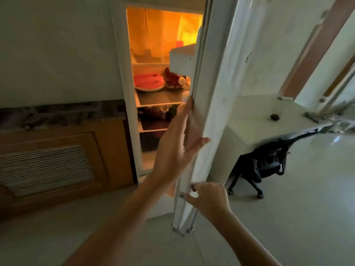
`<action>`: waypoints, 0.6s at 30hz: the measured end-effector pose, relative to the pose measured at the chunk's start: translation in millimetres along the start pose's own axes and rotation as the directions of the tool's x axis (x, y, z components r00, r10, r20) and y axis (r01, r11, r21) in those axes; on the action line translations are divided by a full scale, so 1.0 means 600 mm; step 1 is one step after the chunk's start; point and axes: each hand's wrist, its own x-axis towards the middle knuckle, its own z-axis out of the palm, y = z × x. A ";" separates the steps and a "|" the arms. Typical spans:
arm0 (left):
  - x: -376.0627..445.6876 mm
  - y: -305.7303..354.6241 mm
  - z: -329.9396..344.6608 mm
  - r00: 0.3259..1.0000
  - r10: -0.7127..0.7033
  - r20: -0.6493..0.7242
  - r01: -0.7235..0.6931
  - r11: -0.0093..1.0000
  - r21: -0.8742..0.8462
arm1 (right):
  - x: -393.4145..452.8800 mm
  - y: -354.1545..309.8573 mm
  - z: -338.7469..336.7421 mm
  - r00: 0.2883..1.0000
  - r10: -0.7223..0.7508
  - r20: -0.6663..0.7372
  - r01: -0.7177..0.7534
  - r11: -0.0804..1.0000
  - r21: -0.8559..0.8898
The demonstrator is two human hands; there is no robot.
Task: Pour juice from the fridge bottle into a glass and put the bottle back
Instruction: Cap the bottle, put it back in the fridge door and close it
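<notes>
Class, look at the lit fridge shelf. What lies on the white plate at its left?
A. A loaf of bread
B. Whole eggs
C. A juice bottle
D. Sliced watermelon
D: the white plate holds pink-red watermelon slices on the shelf inside the open fridge.

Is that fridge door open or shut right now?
Partly open. The fridge door stands swung away, showing lit shelves and a plate of watermelon. The left hand and right hand both rest on its edge.

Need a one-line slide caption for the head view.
Both hands, left hand and right hand, on the edge of the partly open fridge door; lit shelves visible inside.
</notes>
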 end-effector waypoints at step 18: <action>0.097 -0.253 -0.156 0.964 0.054 -0.261 0.051 0.924 0.379 | 0.276 -0.195 0.087 0.977 -0.208 -0.036 0.209 0.978 0.015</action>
